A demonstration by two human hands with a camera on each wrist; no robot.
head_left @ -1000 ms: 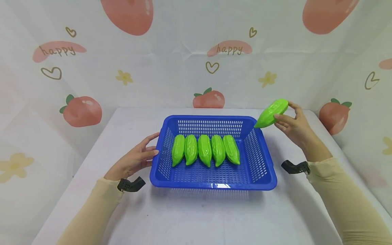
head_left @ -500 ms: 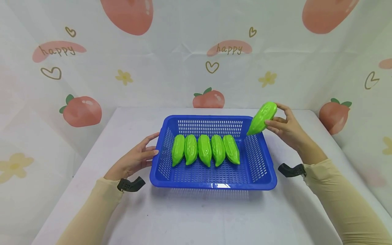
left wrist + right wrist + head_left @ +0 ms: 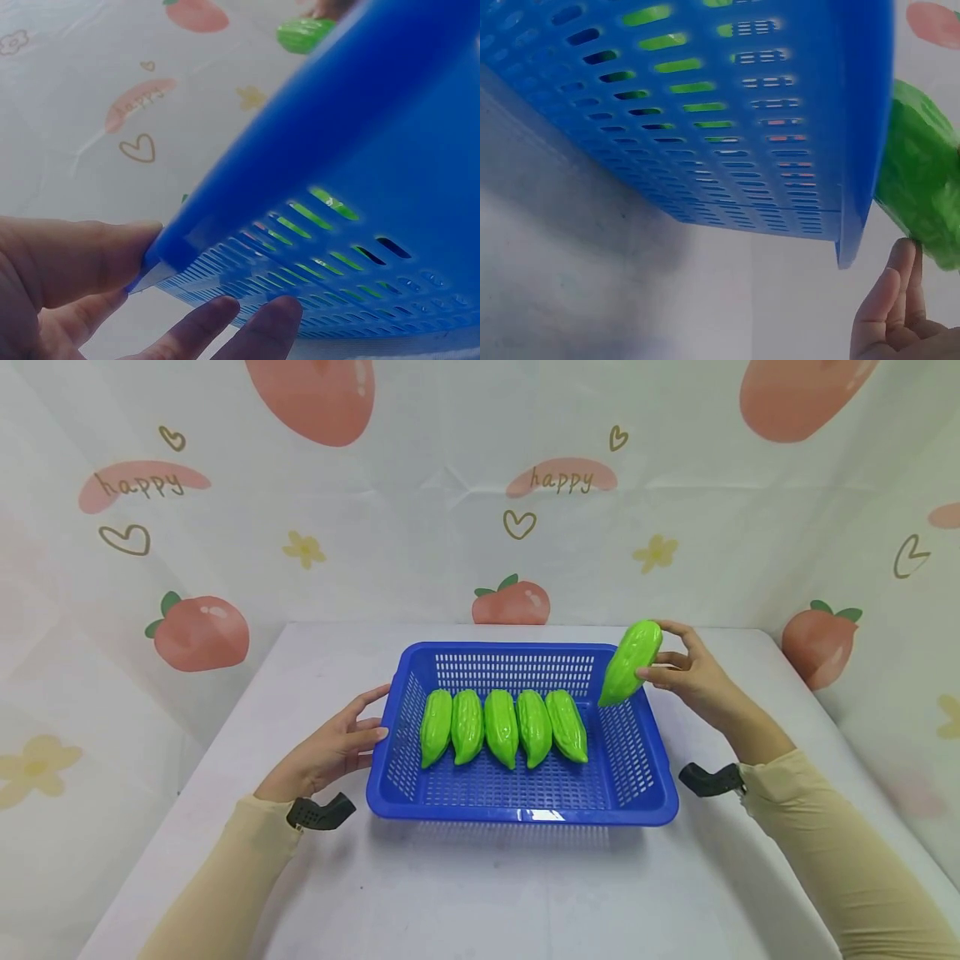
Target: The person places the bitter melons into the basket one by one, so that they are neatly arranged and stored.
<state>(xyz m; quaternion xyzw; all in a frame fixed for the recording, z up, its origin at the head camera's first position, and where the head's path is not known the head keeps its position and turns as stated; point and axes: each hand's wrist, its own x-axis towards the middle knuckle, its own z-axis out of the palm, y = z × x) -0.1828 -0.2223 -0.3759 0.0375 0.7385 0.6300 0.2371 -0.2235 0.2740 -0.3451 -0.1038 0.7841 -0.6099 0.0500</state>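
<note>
A blue plastic basket point(image 3: 525, 816) with slotted walls stands on the table. Inside it, several bright green bitter melons point(image 3: 501, 727) lie side by side in a row, tips towards me. My left hand point(image 3: 330, 747) grips the basket's left rim, thumb on the rim and some fingertips against the slotted wall in the left wrist view. Another bitter melon point(image 3: 632, 662) is between the thumb and fingers of my right hand point(image 3: 693, 681), tilted with its pointed end down over the basket's back right corner. The right wrist view shows this raised melon point(image 3: 922, 172) beyond the rim.
The white table point(image 3: 465, 893) extends around the basket. Behind it hangs a pale cloth point(image 3: 420, 552) printed with peaches, hearts and flowers. Each wrist carries a black camera mount point(image 3: 322, 812) near a beige sleeve point(image 3: 832, 827).
My right hand has moved left and slightly down, carrying the bitter melon from beside the right rim to above the basket's right side. The melon now tilts more steeply. My left hand stays put.
</note>
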